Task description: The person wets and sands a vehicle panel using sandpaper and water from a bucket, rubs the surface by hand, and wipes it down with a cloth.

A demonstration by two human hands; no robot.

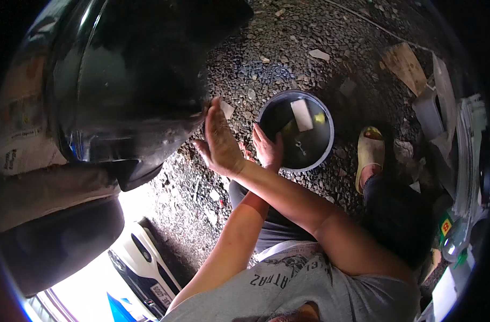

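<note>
My forearms cross in front of me. My right hand is open, fingers stretched and thumb apart, held edge-on against the lower right edge of a large glossy black curved panel. The panel hides part of the fingertips' contact. My left hand is at the near left rim of a round dark tub, thumb on the inner side and fingers along the rim. Dark liquid fills the tub. In it are a white rectangular block and a small yellow piece.
Gravel covers the ground around the tub. A foot in a pale slipper stands to its right. Newspaper borders the panel. A white car is at lower left. Cardboard, plastic and a clear bottle lie at right.
</note>
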